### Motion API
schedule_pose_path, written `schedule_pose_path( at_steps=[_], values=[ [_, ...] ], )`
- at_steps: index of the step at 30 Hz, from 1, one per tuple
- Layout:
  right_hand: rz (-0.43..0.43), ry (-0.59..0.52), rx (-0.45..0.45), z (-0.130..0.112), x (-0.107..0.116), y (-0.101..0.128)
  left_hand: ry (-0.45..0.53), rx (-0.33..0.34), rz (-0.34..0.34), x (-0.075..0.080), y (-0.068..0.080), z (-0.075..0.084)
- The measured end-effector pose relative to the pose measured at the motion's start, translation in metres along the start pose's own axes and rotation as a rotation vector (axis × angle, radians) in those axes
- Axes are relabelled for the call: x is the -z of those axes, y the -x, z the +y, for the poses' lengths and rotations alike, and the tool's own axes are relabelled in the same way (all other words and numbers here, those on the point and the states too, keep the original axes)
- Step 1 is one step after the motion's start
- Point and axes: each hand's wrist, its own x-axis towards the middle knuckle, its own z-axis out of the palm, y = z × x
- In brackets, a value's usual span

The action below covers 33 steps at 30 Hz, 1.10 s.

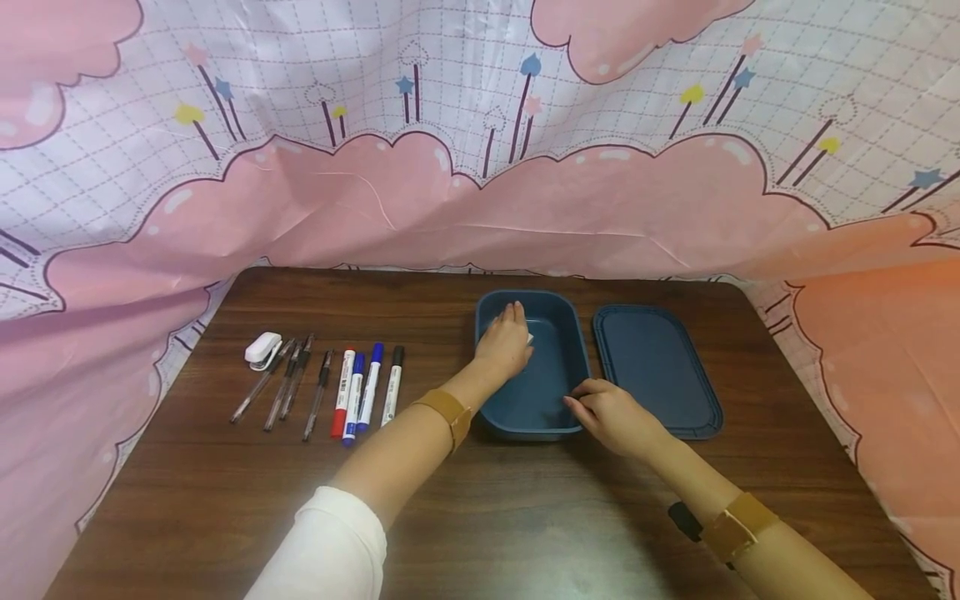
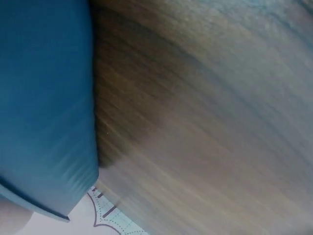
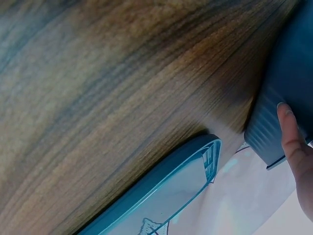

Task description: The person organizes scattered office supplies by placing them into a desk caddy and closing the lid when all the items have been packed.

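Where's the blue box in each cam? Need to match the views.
Head: blue box sits centre on the table, between the pens and its lid; left hand reaches inside, right hand holds the near right corner.
Left wrist: fills the left edge, blurred.
Right wrist: ribbed corner at right, a finger against it.
Shared landmark: the dark wood table, in all three.
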Motion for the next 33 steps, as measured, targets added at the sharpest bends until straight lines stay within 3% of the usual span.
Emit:
schedule_pose_path(
  at_steps=[6, 16, 33],
  values=[
    [-0.006, 0.001, -0.008, 0.000, 0.000, 0.000, 0.041, -0.009, 0.024, 0.007, 0.002, 0.002],
    [-0.022, 0.004, -0.023, -0.002, 0.002, 0.000, 0.025, -0.047, 0.099, 0.019, 0.007, 0.005],
    [-0.027, 0.004, -0.034, -0.003, 0.002, 0.000, 0.055, -0.067, 0.207, 0.039, 0.012, -0.013]
  ],
)
